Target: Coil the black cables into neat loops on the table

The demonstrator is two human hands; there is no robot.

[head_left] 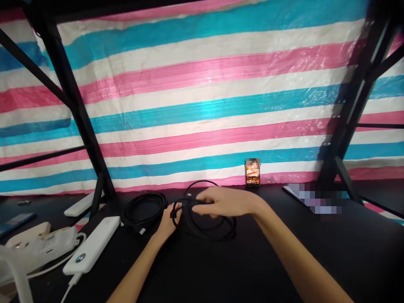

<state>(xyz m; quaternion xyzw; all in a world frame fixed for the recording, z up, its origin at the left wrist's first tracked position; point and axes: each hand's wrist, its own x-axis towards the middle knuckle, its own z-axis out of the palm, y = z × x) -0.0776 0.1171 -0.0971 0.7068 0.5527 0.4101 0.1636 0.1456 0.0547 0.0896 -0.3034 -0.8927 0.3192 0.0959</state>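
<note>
A loosely coiled black cable (pixel 232 229) is held between my two hands above the dark tabletop. My left hand (pixel 170 221) is closed on the coil's left side, close to a small black connector. From the right, my right hand (pixel 221 202) reaches over the top, its fingers closed around the loops. One thin loop arches up behind the hands, with a small pale plug near it. Left of my left hand lies a second black cable (pixel 143 210), wound in a neat ring, with a white-tipped plug (pixel 142 231) at its front.
At left lie a white power bank (pixel 91 248) with a cable plugged in, a white power strip (pixel 47 248) and another white block (pixel 80 205). A phone (pixel 253 173) leans upright at the back. A blurred-out flat item (pixel 298 195) lies right. Black frame posts flank striped sheeting (pixel 205 109).
</note>
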